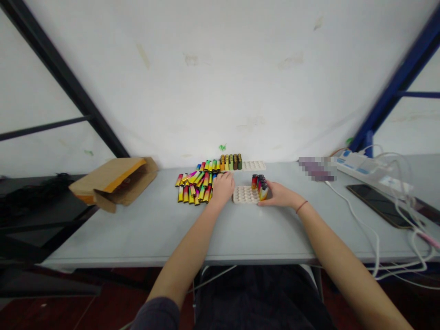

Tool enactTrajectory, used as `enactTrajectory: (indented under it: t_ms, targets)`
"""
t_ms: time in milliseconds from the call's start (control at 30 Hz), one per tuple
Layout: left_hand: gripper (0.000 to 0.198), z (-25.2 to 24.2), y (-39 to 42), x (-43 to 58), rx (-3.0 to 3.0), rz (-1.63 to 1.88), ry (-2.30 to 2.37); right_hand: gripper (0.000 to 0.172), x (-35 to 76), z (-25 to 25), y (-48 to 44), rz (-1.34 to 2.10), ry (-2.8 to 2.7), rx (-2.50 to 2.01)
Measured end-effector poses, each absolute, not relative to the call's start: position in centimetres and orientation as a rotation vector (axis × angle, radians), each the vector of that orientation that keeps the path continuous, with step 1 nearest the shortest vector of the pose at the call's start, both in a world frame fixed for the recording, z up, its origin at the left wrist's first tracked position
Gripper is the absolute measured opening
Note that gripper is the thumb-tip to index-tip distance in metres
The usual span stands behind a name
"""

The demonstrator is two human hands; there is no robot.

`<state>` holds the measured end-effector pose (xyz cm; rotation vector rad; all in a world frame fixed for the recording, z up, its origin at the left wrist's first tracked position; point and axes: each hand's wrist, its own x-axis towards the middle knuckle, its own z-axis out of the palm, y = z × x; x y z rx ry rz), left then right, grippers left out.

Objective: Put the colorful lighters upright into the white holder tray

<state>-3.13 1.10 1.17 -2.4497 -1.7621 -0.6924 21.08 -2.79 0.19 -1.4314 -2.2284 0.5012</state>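
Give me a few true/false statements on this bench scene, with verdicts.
1. The left hand touches a heap of yellow-and-red gradient lighters. True.
2. The right hand rests on a brown cardboard envelope. False: it is beside gradient lighters standing in a white dimpled tray.
3. A second white dimpled tray lies near the table's far edge. True.
4. A black smartphone sits on a white power strip. False: the black smartphone lies on the grey table, in front of the white power strip.
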Motion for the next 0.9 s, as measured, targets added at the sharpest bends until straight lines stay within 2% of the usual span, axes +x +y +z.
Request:
enactTrajectory:
  t_ms: [100,200,367,700,833,900]
  targets:
    - [0.041,1.3,1.4,-3.3,-2.438,-0.452,-1.797,0.073,22.4,0.4,-2.6,0.526,-2.186,-1.530]
    - [0.041,1.7,1.0,-3.0,-2.451,-0.360,-1.793,0.071,23.7,0.3,-2.4,0.475,-2.123,-1.623]
    - [0.030,2.0,0.4,-2.9,-2.497,-0.391,-1.782,0.070,24.2,0.0,-2.2,0.447,-2.114,-1.629]
    - [0.035,0.7,1.6,-3.5,-2.542,-0.425,-1.797,0.072,23.3,-0.1,-2.1,0.372,-2.166,-1.708]
    - [0.026,0.6,1.3,-3.4,-2.551,-0.416,-1.917,0.071,23.3,-0.3,-2.0,0.396,-2.152,-1.681]
    - [0.022,0.8,0.9,-3.2,-2.544,-0.528,-1.987,0.070,23.3,-0.3,-2.0,0.383,-2.152,-1.672]
